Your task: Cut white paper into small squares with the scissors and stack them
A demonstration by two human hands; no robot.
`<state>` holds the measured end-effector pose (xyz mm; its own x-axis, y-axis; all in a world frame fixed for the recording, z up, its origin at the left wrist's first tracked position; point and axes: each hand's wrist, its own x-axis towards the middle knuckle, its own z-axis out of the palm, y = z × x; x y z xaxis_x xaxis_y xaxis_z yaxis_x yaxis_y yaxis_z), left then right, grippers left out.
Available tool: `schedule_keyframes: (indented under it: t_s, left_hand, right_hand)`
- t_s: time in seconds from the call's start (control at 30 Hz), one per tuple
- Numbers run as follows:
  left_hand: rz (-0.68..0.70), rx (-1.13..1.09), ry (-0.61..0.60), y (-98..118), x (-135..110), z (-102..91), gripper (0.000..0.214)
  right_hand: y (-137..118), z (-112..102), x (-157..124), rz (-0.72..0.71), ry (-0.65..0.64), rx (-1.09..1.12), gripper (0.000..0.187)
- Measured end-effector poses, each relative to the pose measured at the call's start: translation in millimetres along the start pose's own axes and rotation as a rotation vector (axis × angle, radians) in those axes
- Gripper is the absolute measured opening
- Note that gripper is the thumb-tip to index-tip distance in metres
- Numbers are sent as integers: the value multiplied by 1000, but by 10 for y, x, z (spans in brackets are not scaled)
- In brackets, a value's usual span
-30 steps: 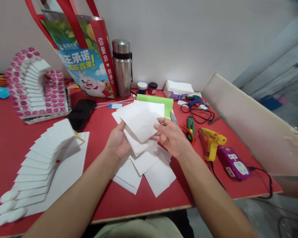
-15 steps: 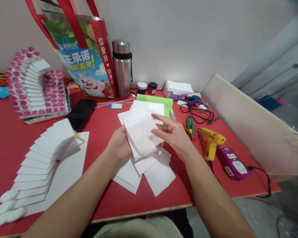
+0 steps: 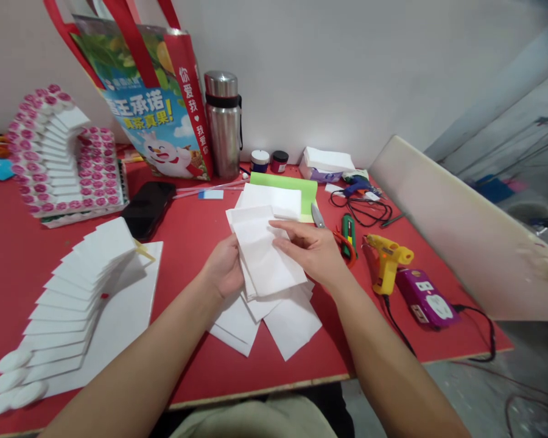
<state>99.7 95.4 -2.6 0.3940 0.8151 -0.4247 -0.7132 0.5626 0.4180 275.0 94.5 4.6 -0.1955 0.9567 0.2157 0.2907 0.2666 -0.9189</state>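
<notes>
White paper sheets (image 3: 265, 261) sit in a small stack at the middle of the red surface (image 3: 187, 234), raised just above more loose sheets (image 3: 292, 325) spread beneath them; the left hand (image 3: 226, 271) is closed on the stack's left edge, thumb on top; the right hand (image 3: 317, 252) lies open, fingers (image 3: 285, 230) stretched flat across the top sheet; a green sheet (image 3: 309, 188) lies just behind; a yellow glue gun (image 3: 388, 261) and a purple power strip (image 3: 427, 298) stand to the right; fanned white pieces (image 3: 73, 292) lie well to the left.
</notes>
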Motion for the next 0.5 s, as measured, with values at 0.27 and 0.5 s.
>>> schedule_keyframes:
  t_s: [0.27, 0.5]
  left_hand:
    - [19, -33, -109, 0, -36, 20, 71]
    - [2, -34, -177, 2, -13, -29, 88]
  right_hand:
    - [14, 71, 16, 77, 32, -22, 26]
    - [10, 73, 12, 112, -29, -11, 29]
